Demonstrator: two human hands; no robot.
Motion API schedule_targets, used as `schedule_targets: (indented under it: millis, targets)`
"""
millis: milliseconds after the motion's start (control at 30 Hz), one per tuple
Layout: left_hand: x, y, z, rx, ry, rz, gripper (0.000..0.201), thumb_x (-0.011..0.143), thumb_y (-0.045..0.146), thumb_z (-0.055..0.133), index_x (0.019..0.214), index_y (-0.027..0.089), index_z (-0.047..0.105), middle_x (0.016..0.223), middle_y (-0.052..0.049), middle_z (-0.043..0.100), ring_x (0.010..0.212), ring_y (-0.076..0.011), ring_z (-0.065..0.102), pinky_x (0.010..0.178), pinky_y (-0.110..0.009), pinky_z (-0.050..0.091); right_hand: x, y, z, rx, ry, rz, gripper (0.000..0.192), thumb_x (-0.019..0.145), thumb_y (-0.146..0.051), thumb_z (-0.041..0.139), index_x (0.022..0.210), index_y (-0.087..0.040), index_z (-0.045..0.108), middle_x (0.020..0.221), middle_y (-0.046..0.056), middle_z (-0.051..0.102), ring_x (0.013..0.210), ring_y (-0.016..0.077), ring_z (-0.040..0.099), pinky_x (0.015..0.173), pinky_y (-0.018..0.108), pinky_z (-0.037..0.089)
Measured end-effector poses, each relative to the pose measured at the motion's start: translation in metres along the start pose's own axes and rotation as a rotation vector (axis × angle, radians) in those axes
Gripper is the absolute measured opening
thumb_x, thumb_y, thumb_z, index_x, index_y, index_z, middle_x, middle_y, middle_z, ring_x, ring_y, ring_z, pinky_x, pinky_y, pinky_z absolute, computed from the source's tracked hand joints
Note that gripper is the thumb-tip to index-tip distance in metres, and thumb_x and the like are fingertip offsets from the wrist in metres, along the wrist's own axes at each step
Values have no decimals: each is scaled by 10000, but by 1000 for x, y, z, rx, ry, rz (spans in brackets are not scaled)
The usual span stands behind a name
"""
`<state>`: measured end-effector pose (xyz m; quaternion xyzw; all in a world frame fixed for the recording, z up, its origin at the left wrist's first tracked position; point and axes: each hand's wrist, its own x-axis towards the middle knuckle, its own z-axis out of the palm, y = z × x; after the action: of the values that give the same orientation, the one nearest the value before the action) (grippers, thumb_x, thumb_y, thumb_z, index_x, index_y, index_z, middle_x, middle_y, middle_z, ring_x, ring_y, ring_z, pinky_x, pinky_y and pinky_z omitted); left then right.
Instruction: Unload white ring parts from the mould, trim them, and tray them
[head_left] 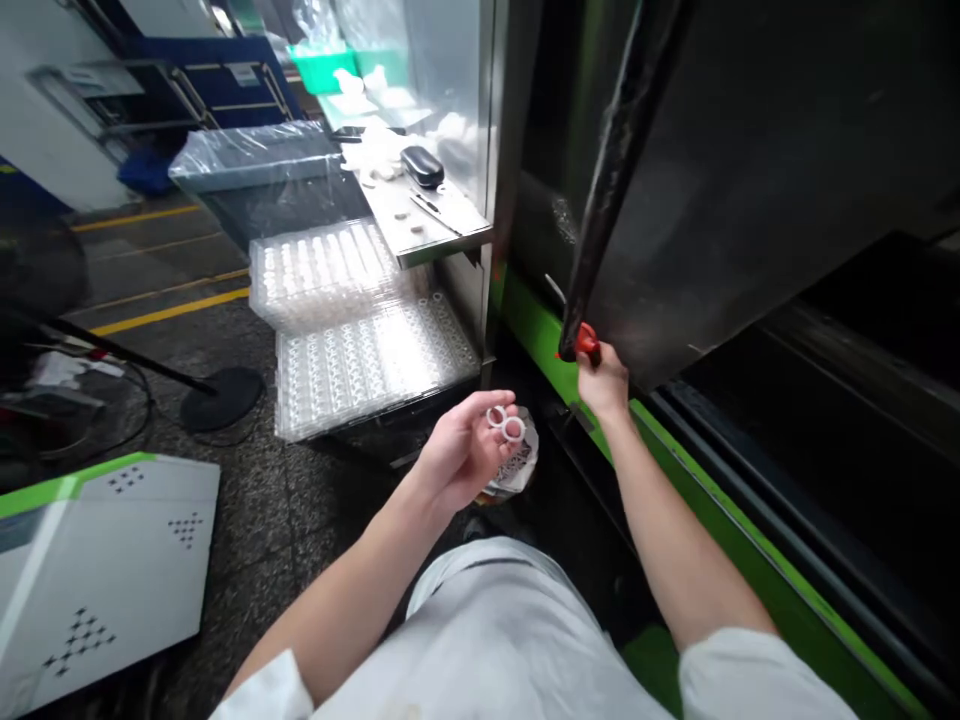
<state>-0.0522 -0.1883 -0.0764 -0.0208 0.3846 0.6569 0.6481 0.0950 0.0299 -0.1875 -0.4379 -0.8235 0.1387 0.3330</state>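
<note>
My left hand [463, 452] is turned palm up in the middle of the view. Two small white rings [504, 424], side by side, are held at its curled fingers. Behind and below those fingers is a lined container [528, 458] with many small pieces in it, partly hidden by the hand. Further right, my right hand [606, 386] is wrapped round a red handle [587, 342] at the lower edge of a dark machine door [720, 190]. A green machine frame [544, 345] runs below the door.
Clear trays [367, 365] with rows of small parts are stacked at left. Above them, a metal shelf [457, 222] bears a black case [422, 167] and a thin tool. A bagged bin [255, 165], a round stand base [221, 398] and a white-green panel [135, 540] stand further left.
</note>
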Motion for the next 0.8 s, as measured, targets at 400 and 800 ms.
schedule_targets:
  millis: [400, 800]
  targets:
    - [6, -20, 18, 14, -129, -120, 227, 818, 287, 724, 945, 107, 668, 800, -9, 592, 689, -107, 601, 627, -215, 452, -104, -145, -120, 64, -42, -288, 210, 961, -247, 697, 1168, -225, 674, 1078, 84, 710, 987, 238, 671, 871, 412, 575]
    - [2, -51, 22, 42, -177, -227, 265, 991, 375, 588, 917, 136, 678, 824, -28, 616, 708, -107, 573, 681, -201, 467, -102, -140, -109, -274, -149, -104, 117, 864, -149, 703, 808, -251, 705, 814, 36, 666, 756, 209, 614, 633, 353, 469]
